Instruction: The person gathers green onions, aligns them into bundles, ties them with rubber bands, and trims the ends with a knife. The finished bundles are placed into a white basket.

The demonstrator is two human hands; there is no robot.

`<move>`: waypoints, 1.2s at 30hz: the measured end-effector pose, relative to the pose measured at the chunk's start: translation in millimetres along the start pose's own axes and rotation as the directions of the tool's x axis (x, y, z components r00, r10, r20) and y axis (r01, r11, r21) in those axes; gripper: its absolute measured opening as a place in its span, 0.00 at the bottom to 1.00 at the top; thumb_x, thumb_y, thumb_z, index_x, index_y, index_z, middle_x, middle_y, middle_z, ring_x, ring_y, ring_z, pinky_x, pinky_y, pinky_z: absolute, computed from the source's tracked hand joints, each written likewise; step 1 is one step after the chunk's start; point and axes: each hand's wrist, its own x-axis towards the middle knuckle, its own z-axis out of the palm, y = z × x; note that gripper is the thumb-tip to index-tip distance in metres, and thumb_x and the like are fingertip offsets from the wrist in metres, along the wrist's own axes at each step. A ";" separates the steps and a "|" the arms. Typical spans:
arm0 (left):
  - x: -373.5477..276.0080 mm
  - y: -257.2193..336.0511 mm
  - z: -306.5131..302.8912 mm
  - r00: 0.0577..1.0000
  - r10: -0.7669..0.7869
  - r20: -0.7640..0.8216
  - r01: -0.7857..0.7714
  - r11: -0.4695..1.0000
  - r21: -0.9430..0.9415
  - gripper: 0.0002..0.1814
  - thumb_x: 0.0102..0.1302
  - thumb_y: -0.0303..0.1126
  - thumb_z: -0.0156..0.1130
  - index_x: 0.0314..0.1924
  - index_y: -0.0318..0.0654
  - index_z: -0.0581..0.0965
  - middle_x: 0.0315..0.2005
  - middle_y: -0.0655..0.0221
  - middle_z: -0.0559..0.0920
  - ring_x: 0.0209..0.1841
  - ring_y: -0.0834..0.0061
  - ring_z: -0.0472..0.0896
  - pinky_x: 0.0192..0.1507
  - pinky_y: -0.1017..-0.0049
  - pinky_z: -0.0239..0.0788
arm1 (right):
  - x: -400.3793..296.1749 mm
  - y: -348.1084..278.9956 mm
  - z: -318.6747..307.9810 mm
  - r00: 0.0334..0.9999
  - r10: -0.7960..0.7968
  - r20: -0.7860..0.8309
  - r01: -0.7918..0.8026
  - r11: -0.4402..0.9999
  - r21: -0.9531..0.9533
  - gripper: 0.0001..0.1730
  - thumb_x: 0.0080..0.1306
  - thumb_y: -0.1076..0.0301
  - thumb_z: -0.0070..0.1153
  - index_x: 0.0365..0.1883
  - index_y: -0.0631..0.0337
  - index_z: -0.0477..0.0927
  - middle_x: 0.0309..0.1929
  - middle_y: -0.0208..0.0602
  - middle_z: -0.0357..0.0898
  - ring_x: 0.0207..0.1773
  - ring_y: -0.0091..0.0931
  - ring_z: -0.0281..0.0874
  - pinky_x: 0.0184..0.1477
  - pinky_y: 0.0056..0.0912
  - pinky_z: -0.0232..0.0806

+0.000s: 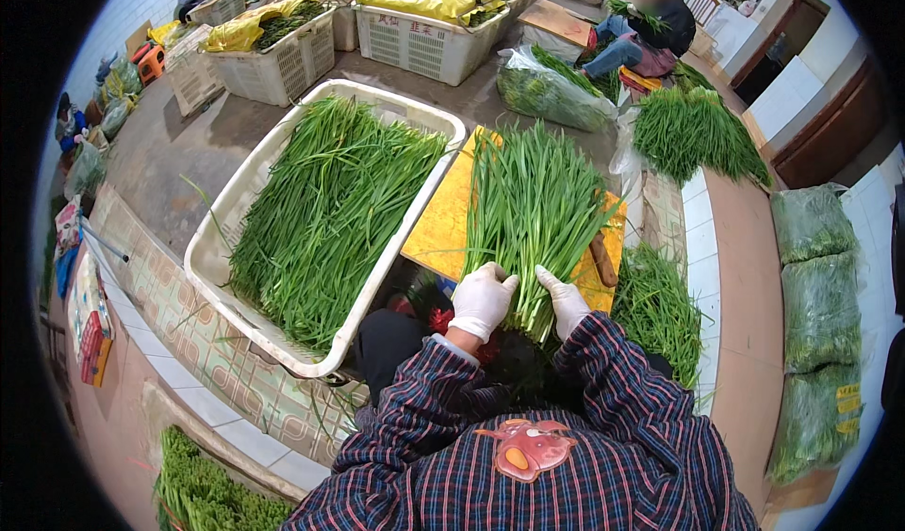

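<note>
A spread bunch of garlic chives (534, 199) lies on a yellow board (440, 228) in front of me, pale stem ends towards my body. On its left side is my left hand (484, 299), in a white glove, fingers curled at the stems. My right hand (564, 303), gloved too, grips the same stems from the right, thumb on top. The fingers beneath the bunch are hidden. A brown wooden tool handle (602, 259), perhaps a knife's, rests on the board right of the bunch; leaves cover its other end.
Left of the board stands a white plastic crate (456, 132) filled with chives. Loose chives (657, 312) lie at right, beyond them bagged chives (820, 312). A seated person (650, 29) holds greens ahead. Several crates (424, 47) stand at the back.
</note>
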 end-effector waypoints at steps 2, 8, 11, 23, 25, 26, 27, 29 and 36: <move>3.4 5.6 1.8 1.000 0.009 0.018 -0.011 0.997 0.070 0.14 0.55 0.42 0.64 0.32 0.39 0.80 0.27 0.58 0.82 0.33 0.60 0.80 0.37 0.67 0.71 | 0.8 2.1 -0.5 1.000 -0.026 0.001 0.026 1.000 0.004 0.29 0.58 0.54 0.62 0.53 0.62 0.73 0.51 0.34 0.74 0.53 0.26 0.68 0.57 0.33 0.58; 9.6 -10.6 9.4 0.997 0.070 0.021 -0.070 0.997 -0.034 0.10 0.54 0.39 0.61 0.29 0.40 0.79 0.27 0.58 0.81 0.35 0.59 0.80 0.40 0.66 0.71 | -5.7 -3.4 6.9 0.995 -0.047 -0.086 0.036 0.992 -0.124 0.33 0.57 0.53 0.63 0.54 0.67 0.71 0.54 0.39 0.73 0.56 0.29 0.66 0.60 0.35 0.56; 13.1 -22.3 11.6 0.999 0.039 0.003 -0.038 0.986 -0.162 0.09 0.54 0.37 0.60 0.28 0.40 0.79 0.27 0.58 0.81 0.34 0.59 0.80 0.40 0.66 0.71 | -11.4 -8.4 10.7 0.989 -0.036 -0.141 0.012 0.986 -0.167 0.35 0.57 0.52 0.63 0.54 0.70 0.70 0.55 0.43 0.71 0.58 0.29 0.65 0.61 0.35 0.54; 8.9 -18.7 -18.7 0.944 -0.136 0.300 0.316 0.630 -0.709 0.02 0.64 0.26 0.52 0.32 0.38 0.71 0.27 0.68 0.80 0.24 0.81 0.77 0.25 0.81 0.70 | 3.2 -0.2 12.7 0.970 -0.104 -0.221 -0.012 0.884 -0.468 0.49 0.53 0.43 0.64 0.56 0.79 0.64 0.55 0.51 0.71 0.56 0.32 0.69 0.58 0.32 0.59; 8.0 -14.7 -21.2 0.954 -0.108 0.280 0.282 0.642 -0.713 0.02 0.65 0.27 0.52 0.33 0.39 0.71 0.28 0.68 0.81 0.26 0.81 0.77 0.28 0.81 0.71 | 3.3 1.3 21.9 0.943 -0.213 -0.257 0.041 0.839 -0.543 0.50 0.51 0.44 0.66 0.55 0.81 0.64 0.54 0.53 0.71 0.55 0.33 0.69 0.57 0.33 0.61; 5.4 -11.2 -23.7 0.954 -0.104 0.282 0.282 0.627 -0.726 0.02 0.65 0.27 0.52 0.33 0.39 0.71 0.29 0.68 0.81 0.26 0.81 0.77 0.30 0.81 0.71 | 1.7 -0.5 26.0 0.925 -0.192 -0.328 -0.032 0.820 -0.571 0.50 0.49 0.45 0.68 0.54 0.81 0.64 0.52 0.53 0.72 0.55 0.34 0.70 0.56 0.33 0.62; 1.1 -7.0 -27.2 0.954 -0.099 0.283 0.282 0.614 -0.737 0.02 0.65 0.28 0.53 0.33 0.39 0.72 0.29 0.69 0.81 0.27 0.81 0.78 0.31 0.80 0.71 | 4.2 2.1 27.1 0.927 -0.255 -0.275 0.066 0.833 -0.549 0.49 0.48 0.46 0.69 0.52 0.80 0.65 0.51 0.53 0.73 0.53 0.35 0.71 0.55 0.33 0.63; -2.9 -4.6 -32.1 0.952 -0.063 0.299 0.274 0.609 -0.745 0.03 0.65 0.28 0.53 0.33 0.39 0.72 0.31 0.69 0.81 0.29 0.82 0.78 0.34 0.81 0.70 | 4.4 1.8 26.2 0.930 -0.243 -0.275 0.046 0.821 -0.569 0.48 0.48 0.47 0.70 0.52 0.80 0.65 0.51 0.53 0.73 0.53 0.36 0.72 0.54 0.32 0.64; -13.8 -7.2 -46.3 0.863 0.313 0.396 0.078 0.692 -0.717 0.03 0.65 0.28 0.53 0.33 0.39 0.72 0.38 0.67 0.81 0.40 0.83 0.73 0.45 0.82 0.62 | 9.8 3.8 25.6 0.917 -0.284 -0.280 0.065 0.799 -0.597 0.47 0.45 0.55 0.72 0.57 0.69 0.61 0.53 0.52 0.72 0.53 0.39 0.72 0.55 0.35 0.65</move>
